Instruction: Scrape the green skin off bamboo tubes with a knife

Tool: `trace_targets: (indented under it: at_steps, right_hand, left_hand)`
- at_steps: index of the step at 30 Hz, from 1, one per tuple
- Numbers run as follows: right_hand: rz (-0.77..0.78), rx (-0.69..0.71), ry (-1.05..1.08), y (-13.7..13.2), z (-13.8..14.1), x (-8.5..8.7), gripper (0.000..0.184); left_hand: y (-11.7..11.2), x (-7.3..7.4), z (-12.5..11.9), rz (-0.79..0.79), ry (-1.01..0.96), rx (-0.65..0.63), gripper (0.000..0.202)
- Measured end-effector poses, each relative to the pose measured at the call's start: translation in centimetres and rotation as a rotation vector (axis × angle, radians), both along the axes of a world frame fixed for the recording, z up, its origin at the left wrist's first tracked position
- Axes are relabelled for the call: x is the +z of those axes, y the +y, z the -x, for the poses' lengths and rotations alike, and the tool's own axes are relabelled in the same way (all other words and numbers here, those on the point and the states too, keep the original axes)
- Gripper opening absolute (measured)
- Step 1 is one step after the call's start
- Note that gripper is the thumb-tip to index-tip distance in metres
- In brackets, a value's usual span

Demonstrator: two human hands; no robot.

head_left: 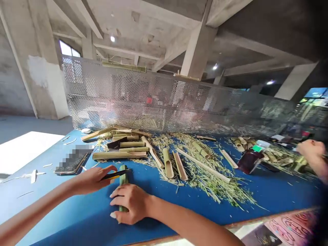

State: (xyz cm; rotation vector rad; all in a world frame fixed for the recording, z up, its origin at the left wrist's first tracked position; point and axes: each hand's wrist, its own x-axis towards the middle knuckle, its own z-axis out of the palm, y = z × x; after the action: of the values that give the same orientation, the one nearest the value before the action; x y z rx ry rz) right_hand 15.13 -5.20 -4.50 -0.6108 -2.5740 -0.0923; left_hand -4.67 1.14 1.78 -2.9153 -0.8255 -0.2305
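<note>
My right hand [130, 203] is wrapped round a short green bamboo piece [123, 177] that lies on the blue table top [179, 201]. My left hand [93, 179] pinches a black and yellow knife [115, 174], whose blade rests across the far end of the bamboo piece. Both hands are close together at the front left of the table.
Split bamboo strips [120, 154] and a heap of green shavings [212, 177] cover the middle of the table. A phone [73, 162] lies at the left. A dark red bottle [249, 160] stands at the right, near another person's hand [311, 150]. A perforated metal screen [166, 102] closes the back.
</note>
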Motion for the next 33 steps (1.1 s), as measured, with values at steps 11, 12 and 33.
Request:
trace_targets:
  at_steps: [11,12,33]
  right_hand:
    - [0.281,-0.087,0.181,-0.5,0.9,0.2,0.027]
    - [0.302,-0.090,0.184,-0.5,0.9,0.3,0.029]
    - [0.316,-0.064,0.094,-0.7,0.6,0.3,0.025]
  left_hand:
    - [-1.3,0.2,-1.9,0.243,0.060,0.139,0.032]
    - [-0.9,0.0,-1.8,0.228,0.074,0.156,0.032]
    - [1.7,-0.8,-0.9,0.332,-0.005,0.025,0.031]
